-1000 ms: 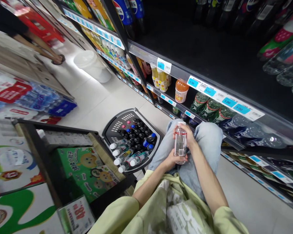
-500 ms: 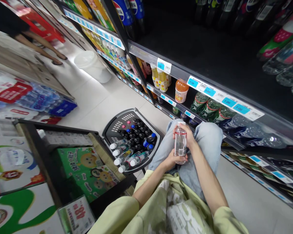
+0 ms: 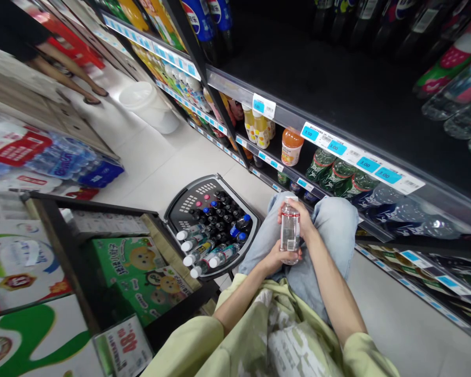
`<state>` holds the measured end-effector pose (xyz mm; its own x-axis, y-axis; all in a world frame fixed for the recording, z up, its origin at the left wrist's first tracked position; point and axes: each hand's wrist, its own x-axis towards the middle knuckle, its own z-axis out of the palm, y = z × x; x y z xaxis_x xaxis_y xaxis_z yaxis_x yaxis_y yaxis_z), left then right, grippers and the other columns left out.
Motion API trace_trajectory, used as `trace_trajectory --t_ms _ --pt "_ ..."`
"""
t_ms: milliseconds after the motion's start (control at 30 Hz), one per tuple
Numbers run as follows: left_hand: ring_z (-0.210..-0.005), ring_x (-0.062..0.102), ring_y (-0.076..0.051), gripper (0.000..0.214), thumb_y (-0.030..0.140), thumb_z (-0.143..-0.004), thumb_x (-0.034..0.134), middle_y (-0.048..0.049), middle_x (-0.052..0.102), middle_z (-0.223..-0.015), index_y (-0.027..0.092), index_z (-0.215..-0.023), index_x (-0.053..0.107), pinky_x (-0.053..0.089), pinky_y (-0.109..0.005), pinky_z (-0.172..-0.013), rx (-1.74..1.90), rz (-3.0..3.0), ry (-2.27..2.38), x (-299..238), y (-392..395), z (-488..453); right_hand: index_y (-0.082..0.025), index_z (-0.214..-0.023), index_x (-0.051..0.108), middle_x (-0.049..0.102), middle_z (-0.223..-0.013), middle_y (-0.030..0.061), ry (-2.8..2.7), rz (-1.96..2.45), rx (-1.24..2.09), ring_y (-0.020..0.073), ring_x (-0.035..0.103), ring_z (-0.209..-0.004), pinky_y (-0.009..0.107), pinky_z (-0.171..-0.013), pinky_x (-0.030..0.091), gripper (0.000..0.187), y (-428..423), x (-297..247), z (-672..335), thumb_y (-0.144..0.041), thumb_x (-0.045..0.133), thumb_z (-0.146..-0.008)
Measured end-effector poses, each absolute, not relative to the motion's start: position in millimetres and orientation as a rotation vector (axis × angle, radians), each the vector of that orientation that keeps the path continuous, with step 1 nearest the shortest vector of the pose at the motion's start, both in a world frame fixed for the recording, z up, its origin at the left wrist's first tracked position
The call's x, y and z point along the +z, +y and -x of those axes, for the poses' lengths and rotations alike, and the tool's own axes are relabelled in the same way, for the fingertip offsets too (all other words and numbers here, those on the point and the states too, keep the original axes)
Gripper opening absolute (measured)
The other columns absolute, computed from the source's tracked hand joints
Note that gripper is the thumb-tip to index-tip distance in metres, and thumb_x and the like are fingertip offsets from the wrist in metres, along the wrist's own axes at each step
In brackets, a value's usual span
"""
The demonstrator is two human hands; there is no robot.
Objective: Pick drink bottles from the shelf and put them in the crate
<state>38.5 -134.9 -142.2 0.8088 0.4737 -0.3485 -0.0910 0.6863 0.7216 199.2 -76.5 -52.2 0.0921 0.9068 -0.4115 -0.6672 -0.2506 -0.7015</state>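
Between my knees I hold a clear plastic bottle [image 3: 290, 230] with a white cap and a red-edged label, its barcode facing me. My left hand [image 3: 278, 257] is wrapped round the bottle's lower end. Near the cap, my right hand [image 3: 303, 215] grips its upper part, fingers partly hidden behind the bottle. Left of my legs stands a dark grey shopping basket [image 3: 176, 201] with many bottles in it. Dark drinks [image 3: 222, 214] with black, blue and pink caps stand upright there; several white-capped clear bottles [image 3: 198, 251] lean out over its near rim.
Drink shelves [image 3: 337, 149] with blue price tags run along my right side, holding green bottles [image 3: 341, 175] and an orange drink [image 3: 292, 146]. A white bucket [image 3: 149, 104] stands on the aisle floor. Boxed goods [image 3: 137, 272] are stacked at left. A person's legs [image 3: 66, 73] show at upper left.
My hands and the bottle stay in place. At upper left, the other person's body and one leg have shifted slightly to the right.
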Motion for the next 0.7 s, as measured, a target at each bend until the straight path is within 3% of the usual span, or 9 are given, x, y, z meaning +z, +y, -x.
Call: trace_trajectory --t_ms 700 --pt "-0.082 0.075 -0.025 0.042 0.045 -0.074 0.094 -0.0024 0.073 -0.087 0.021 -0.101 0.073 0.063 -0.041 -0.081 0.346 -0.772 0.547 -140.6 -135.0 -38.1 -0.022 -0.077 0.070 0.076 -0.064 0.0011 -0.355 1.009 1.530 0.0186 0.071 -0.049 0.030 -0.051 0.063 0.045 -76.9 -50.9 -199.9 -0.063 0.088 -0.077"
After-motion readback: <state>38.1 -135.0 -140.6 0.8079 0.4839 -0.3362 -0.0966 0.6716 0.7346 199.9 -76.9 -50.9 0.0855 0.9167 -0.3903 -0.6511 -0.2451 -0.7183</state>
